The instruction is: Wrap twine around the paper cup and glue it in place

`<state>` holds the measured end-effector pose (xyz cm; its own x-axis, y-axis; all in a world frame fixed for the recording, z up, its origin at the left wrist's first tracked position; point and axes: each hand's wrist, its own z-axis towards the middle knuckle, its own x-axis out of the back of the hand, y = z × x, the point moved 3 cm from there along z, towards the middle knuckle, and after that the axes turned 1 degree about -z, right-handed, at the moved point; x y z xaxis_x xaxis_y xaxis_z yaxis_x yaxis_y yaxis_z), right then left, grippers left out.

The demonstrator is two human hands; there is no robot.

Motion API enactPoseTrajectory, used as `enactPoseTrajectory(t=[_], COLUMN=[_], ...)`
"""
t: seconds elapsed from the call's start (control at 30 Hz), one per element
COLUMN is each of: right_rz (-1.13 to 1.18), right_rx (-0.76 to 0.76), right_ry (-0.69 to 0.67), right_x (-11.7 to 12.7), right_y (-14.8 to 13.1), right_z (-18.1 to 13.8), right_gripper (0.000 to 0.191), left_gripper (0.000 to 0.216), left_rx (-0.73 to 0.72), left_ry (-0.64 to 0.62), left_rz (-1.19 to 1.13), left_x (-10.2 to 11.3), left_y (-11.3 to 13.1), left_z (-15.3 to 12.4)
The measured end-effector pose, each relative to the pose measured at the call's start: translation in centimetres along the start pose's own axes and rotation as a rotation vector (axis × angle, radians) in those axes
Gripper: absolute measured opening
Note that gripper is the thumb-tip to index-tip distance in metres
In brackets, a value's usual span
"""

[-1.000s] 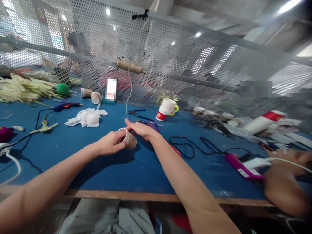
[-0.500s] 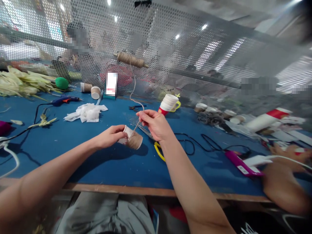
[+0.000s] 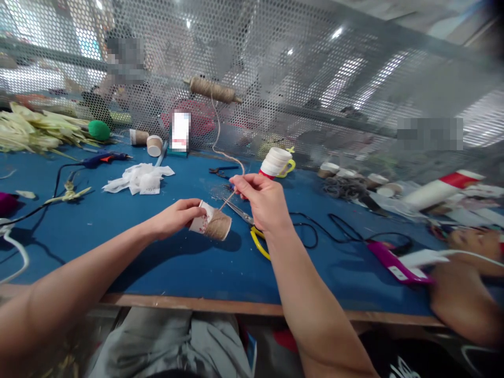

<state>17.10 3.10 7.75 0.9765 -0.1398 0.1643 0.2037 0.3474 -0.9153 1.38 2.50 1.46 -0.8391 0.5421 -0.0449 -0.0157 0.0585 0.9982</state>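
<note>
My left hand (image 3: pixel 177 216) is closed round the rim end of a small paper cup (image 3: pixel 210 224) lying sideways above the blue table (image 3: pixel 165 273); brown twine covers the cup's lower half. My right hand (image 3: pixel 262 202) pinches a strand of twine (image 3: pixel 227 198) that runs taut from the cup up to my fingers. From there the twine loops back to a spool (image 3: pixel 212 90) mounted on the perforated metal screen. Scissors with yellow handles (image 3: pixel 254 233) lie on the table just under my right wrist.
A glue gun (image 3: pixel 104 157), white scraps (image 3: pixel 139 179), wrapped cups (image 3: pixel 154 145), a stack of paper cups (image 3: pixel 274 163), dried leaves (image 3: pixel 35 134) and black cables (image 3: pixel 326 231) lie about. Another person's arm (image 3: pixel 460 299) and a purple tool (image 3: pixel 394 260) are at the right.
My right hand has lifted off the table, moved right and pulled the twine taut from the cup. The cup is now tilted sideways with its twine-wrapped part showing. The yellow-handled scissors have come into view.
</note>
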Motion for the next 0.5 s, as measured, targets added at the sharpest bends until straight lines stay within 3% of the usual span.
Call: enactPoseTrajectory(t=[0.2,0.5], right_rz=[-0.016,-0.040], right_rx=[0.031,-0.005], right_ry=[-0.009,-0.009], right_x=[-0.3,-0.4], right_y=[0.1,1.1], right_z=[0.0,0.5], right_gripper=[0.014,0.018], left_gripper=[0.021,0.018], left_rx=[-0.017,-0.119], left_ry=[0.000,-0.094], left_rz=[0.135,0.215], left_x=[-0.3,-1.0], left_y=[0.7,1.6], left_z=[-0.3,-0.8])
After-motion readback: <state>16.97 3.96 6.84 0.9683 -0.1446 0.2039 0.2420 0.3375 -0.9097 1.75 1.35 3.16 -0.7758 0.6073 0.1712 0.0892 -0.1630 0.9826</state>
